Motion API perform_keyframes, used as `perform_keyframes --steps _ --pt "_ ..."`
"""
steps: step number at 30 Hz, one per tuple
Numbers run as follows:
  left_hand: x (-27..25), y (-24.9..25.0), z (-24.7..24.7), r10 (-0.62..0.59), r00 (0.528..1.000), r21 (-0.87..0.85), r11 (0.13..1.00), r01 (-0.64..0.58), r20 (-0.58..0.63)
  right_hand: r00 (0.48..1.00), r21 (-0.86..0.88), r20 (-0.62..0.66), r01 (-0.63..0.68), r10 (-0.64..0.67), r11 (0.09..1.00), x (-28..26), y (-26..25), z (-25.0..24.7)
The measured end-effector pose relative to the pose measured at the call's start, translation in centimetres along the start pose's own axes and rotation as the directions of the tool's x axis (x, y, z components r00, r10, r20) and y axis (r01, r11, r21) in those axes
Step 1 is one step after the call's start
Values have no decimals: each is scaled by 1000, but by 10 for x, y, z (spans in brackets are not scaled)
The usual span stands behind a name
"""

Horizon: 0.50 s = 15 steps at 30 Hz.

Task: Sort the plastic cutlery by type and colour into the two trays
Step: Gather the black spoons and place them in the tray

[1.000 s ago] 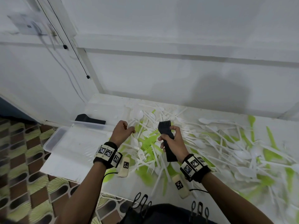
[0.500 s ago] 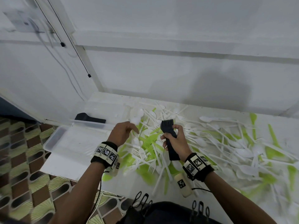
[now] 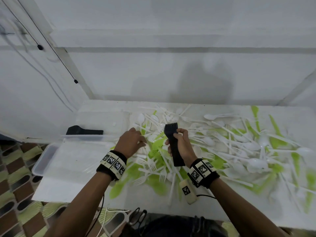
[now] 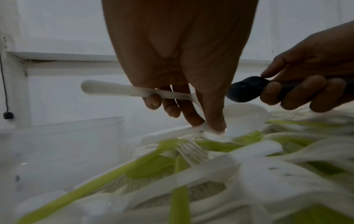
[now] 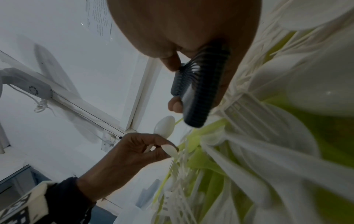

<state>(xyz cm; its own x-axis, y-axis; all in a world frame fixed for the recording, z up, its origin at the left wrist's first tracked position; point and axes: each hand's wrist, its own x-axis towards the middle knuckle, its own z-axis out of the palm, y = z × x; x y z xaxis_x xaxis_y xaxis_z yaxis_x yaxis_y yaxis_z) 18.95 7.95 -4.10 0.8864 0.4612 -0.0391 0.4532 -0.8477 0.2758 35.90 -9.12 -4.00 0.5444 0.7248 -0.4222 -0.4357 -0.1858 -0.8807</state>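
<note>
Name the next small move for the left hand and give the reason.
Probably lift the white spoon clear of the pile and carry it left to the near tray. The left hand already pinches it above the heap, the right hand is full of stacked black forks, and that tray looks nearly bare.

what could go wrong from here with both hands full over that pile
1. The right hand grips a thick stack of black forks; if that grip loosens, they may fan out into the mixed pile.
2. The left hand already holds a white utensil while pinching another piece from the tangle; interlocked tines could drag neighbours along or cost it the first one.
</note>
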Motion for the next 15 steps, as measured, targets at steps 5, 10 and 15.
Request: perform_keyframes --steps 5,10,15 --pt "2 11 -5 129 956 -46 988 -146 -265 994 95 -50 -95 100 991 2 -1 7" --pt "6 33 -9 -39 965 -157 988 -2 -261 969 253 53 -245 240 936 -5 -19 2" --pt "-2 60 -7 -279 933 -578 809 102 -226 945 369 215 -312 247 875 -8 -26 -13"
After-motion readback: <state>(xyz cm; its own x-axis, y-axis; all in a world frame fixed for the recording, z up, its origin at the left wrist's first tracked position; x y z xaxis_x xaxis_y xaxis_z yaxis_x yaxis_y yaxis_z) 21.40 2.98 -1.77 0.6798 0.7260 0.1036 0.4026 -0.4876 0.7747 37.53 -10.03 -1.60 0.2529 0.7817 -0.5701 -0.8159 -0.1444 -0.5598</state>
